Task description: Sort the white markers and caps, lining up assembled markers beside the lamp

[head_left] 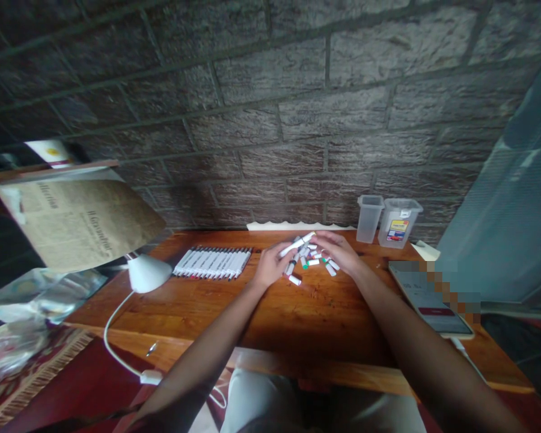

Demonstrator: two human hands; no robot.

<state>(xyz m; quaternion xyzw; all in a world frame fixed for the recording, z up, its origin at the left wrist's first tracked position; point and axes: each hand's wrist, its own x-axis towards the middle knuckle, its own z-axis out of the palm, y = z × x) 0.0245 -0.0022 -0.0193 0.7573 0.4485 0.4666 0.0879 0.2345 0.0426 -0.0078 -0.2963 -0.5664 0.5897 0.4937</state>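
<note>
My left hand is closed round a white marker, which slants up to the right. At the marker's upper end are the fingers of my right hand, closed near its tip; whether they hold the marker itself or a cap is too small to tell. Below and between both hands lies a loose pile of white marker caps with coloured ends, some green and red. To the left, a tidy row of white markers lies side by side on the wooden desk.
A lamp with a newspaper-print shade and white base stands left, its cable hanging over the desk edge. Two clear plastic containers stand at the back right. A tablet lies on the right. A brick wall rises behind.
</note>
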